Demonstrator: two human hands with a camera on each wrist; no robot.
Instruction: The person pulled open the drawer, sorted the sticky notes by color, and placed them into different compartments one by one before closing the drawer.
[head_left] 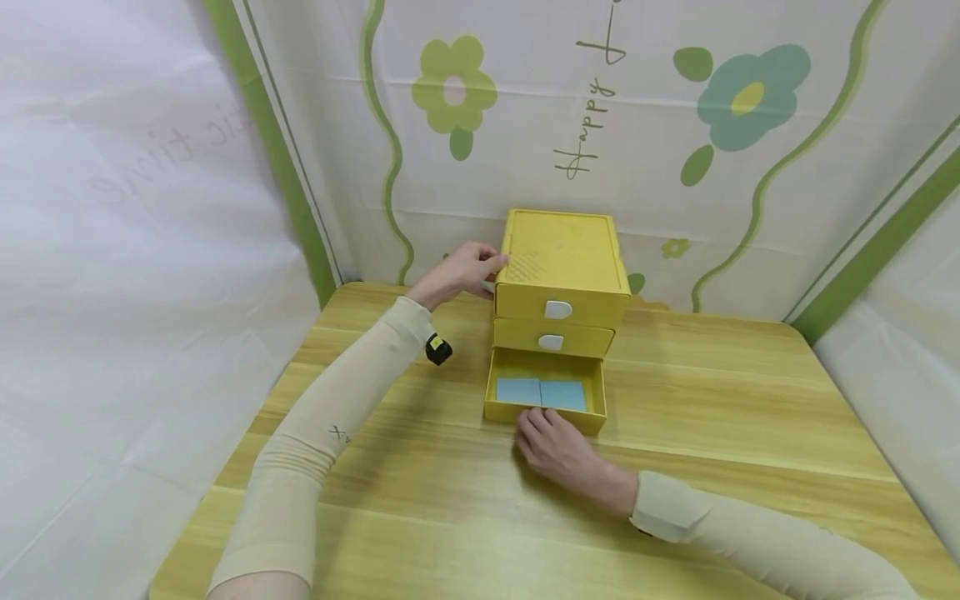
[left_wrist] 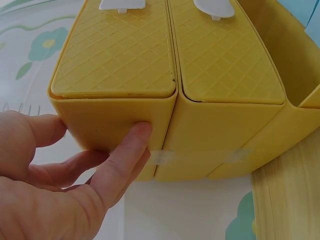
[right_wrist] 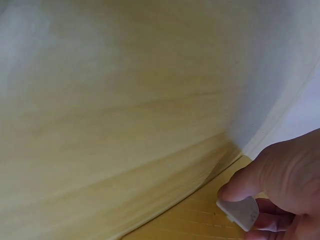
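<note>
A yellow three-tier drawer cabinet (head_left: 564, 250) stands at the back of the table, its two upper drawers closed. The bottom drawer (head_left: 600, 392) is pulled out, and light-blue paper squares (head_left: 562, 395) lie side by side in it. My left hand (head_left: 467, 271) touches the cabinet's upper left side; in the left wrist view its extended fingers (left_wrist: 122, 162) press the side wall, with the thumb by the top edge. At the drawer's front is my right hand (head_left: 558, 450). The right wrist view shows its thumb and fingers pinching the drawer's white pull tab (right_wrist: 242, 211).
The cabinet rests on a wood-grain table (head_left: 420, 517). A white curtain (head_left: 525, 125) with printed flowers hangs close behind it, and more white fabric borders both sides. White pull tabs (head_left: 558, 310) stick out from the upper drawers.
</note>
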